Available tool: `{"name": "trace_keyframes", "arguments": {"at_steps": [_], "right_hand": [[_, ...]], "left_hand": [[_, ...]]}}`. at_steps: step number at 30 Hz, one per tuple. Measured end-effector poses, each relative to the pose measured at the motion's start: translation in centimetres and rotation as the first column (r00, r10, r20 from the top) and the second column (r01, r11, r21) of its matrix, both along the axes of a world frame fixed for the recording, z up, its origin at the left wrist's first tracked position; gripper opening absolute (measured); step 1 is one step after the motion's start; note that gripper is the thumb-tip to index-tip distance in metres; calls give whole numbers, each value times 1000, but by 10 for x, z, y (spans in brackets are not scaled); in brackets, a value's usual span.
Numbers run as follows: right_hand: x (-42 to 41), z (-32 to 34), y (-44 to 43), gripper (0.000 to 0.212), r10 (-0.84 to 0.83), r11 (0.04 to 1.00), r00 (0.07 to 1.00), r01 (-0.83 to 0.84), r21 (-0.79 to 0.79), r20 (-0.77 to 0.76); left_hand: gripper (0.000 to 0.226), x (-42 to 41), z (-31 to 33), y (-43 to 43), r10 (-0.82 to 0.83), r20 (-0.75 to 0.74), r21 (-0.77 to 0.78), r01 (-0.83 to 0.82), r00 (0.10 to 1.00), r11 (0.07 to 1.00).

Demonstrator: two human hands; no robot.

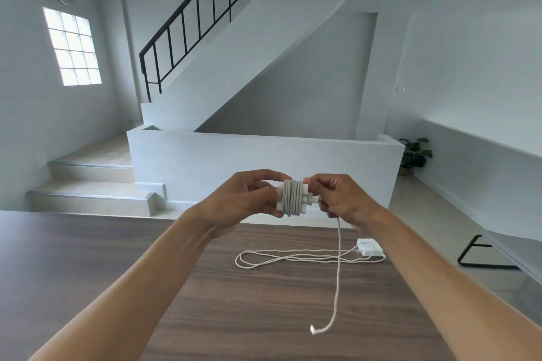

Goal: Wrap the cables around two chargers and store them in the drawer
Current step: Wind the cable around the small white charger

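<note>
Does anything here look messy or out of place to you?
Nothing is damaged or spilled. The second charger lies on the wooden table with its cable sprawled in loose loops, not yet wrapped. The charger in the hands is mostly wound, but a loose tail dangles down toward the table.

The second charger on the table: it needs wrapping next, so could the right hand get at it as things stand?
Probably not yet. The right hand is busy gripping the dangling cable of the held charger. Otherwise the second charger lies unobstructed on the table, just below that hand.
</note>
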State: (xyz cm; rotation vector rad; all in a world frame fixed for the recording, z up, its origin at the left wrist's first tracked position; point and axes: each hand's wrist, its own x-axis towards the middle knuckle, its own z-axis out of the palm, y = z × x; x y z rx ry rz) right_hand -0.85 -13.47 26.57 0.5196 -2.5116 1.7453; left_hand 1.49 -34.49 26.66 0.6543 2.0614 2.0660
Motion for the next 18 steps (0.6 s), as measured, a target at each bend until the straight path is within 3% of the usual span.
{"name": "trace_keyframes", "arguments": {"at_steps": [5, 10, 13, 18], "right_hand": [[2, -14, -9, 23, -38, 990, 996, 49, -135, 86], [6, -29, -19, 26, -55, 986, 997, 63, -157, 59], [15, -47, -36, 28, -104, 993, 992, 100, -57, -70], [22, -52, -45, 27, -186, 956, 945, 237, 171, -268]], "left_hand": [[23, 0, 4, 4, -11, 41, 65, 8, 999, 998], [17, -5, 2, 7, 35, 80, 184, -49, 996, 982], [15, -10, 3, 12, 97, 105, 253, -120, 990, 960], [16, -20, -5, 13, 241, 127, 177, -261, 962, 949]]}}
